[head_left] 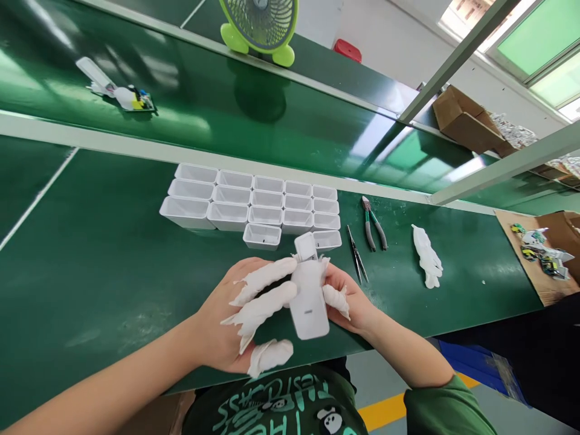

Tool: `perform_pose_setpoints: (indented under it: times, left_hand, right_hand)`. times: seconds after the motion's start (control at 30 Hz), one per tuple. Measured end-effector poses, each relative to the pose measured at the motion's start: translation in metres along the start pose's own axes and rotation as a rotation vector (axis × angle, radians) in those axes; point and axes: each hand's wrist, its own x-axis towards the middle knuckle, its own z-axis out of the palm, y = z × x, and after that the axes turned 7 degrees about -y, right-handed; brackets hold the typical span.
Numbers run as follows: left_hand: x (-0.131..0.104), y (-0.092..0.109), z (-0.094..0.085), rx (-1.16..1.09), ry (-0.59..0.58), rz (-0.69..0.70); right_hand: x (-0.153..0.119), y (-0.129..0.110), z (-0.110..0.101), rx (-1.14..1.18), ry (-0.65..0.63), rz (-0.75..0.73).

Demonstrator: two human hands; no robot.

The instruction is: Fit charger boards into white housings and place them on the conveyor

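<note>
My right hand [347, 299] grips a white plastic housing [309, 302] by its right side, thumb on the edge and the other fingers mostly hidden. The housing is elongated with a small dark slot, and a smaller white piece [305, 246] shows at its far end. My left hand [247, 314] has its fingers stretched out and spread; two fingertips touch the housing's left edge, while the thumb stays apart. White finger cots cover fingers of both hands. Just beyond stand rows of open white plastic cases [229, 212], with one case [262, 236] set forward.
Tweezers [357, 254], green-handled cutting pliers [374, 223] and a crumpled white glove [426, 256] lie to the right. A cardboard box [521, 260] holds circuit parts. An assembly [115, 87] lies on the surface beyond the rail; a green fan [261, 27] stands behind.
</note>
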Motion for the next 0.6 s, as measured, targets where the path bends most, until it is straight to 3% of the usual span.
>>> perform_pose_setpoints:
  times: [0.1,0.17,0.27,0.33,0.37,0.47,0.6]
  left_hand:
    - [0.002,-0.002,0.001,0.046,0.080,0.019]
    - [0.007,-0.003,0.000,0.107,0.087,0.002]
    - [0.012,-0.004,0.000,0.150,0.080,-0.019]
    - [0.012,-0.005,0.001,0.149,0.070,0.036]
    - [0.011,-0.005,0.002,0.157,0.073,0.071]
    - [0.007,-0.008,0.006,0.201,0.052,0.094]
    - [0.006,-0.013,0.011,0.296,0.071,0.028]
  right_hand:
    - [-0.006,-0.016,-0.008,-0.222,0.099,-0.164]
    - [-0.004,-0.037,-0.022,-0.451,0.269,-0.261]
    - [0.016,-0.077,-0.062,-0.909,0.606,-0.388]
    - [0.040,-0.103,-0.094,-1.155,0.763,-0.347]
    - [0.053,-0.114,-0.110,-1.203,0.827,-0.273]
    - [0.091,-0.135,-0.146,-1.203,0.955,-0.282]
    - [0.113,-0.141,-0.163,-1.134,1.042,-0.295]
